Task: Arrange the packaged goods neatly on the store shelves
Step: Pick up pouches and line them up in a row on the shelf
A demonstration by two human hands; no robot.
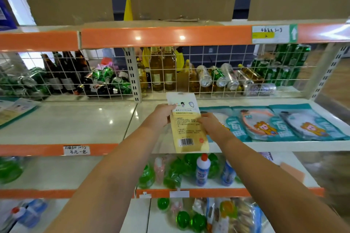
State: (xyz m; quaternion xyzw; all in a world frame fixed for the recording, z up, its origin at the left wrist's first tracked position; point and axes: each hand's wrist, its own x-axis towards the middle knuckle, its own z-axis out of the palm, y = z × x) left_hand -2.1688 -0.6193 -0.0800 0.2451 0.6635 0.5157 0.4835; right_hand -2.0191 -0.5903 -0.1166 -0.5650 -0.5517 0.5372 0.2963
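Both hands grip one yellow-white packet [187, 123], back side with barcode facing the camera, held upright over the front of the middle shelf [75, 121]. Left hand [162, 115] pinches its upper left edge; right hand [207, 122] holds the right edge. Teal packets [263, 125] lie flat on the shelf just right, probably three, overlapping.

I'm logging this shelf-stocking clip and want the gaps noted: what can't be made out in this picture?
Head view only:
- Yellow packet: small print too small to read; left hand and right hand cover its edges.
- Teal packets: the leftmost is partly hidden behind the right hand.
- Bottles and cans: labels blurred behind the wire mesh.
- Lower-shelf goods: blurred, cut by the arms and the bottom edge.
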